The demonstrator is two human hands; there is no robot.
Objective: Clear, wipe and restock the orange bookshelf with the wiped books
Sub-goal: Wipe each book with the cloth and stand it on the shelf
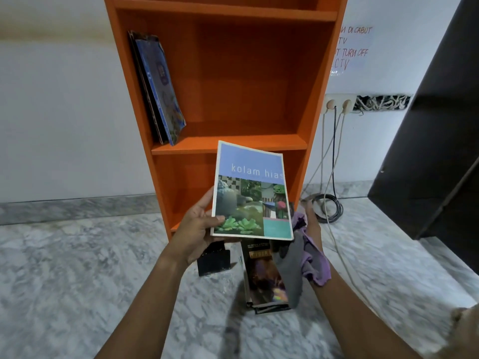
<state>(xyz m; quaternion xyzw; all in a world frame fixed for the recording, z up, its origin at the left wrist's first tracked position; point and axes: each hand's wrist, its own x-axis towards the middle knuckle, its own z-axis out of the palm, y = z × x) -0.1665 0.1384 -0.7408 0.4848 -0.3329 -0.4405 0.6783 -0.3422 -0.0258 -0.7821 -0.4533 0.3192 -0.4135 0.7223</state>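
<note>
Left hand [197, 228] pinches the book [251, 193] by its lower-left corner before the shelf [233, 145]; right hand [312, 221] clutches the cloth [316, 265]. Held by one corner, the book could tip and drop onto the stack [264, 275] below.

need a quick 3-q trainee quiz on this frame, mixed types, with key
1. True or false: the left hand holds the kolam hias book closed, front cover facing the camera.
2. The shelved books in the orange bookshelf stand how? A) leaning at the picture's left side wall B) leaning at the right side wall C) lying flat
3. Fill in: the right hand grips a purple and grey ____.
Key: 1 true; 2 A; 3 cloth.
</note>
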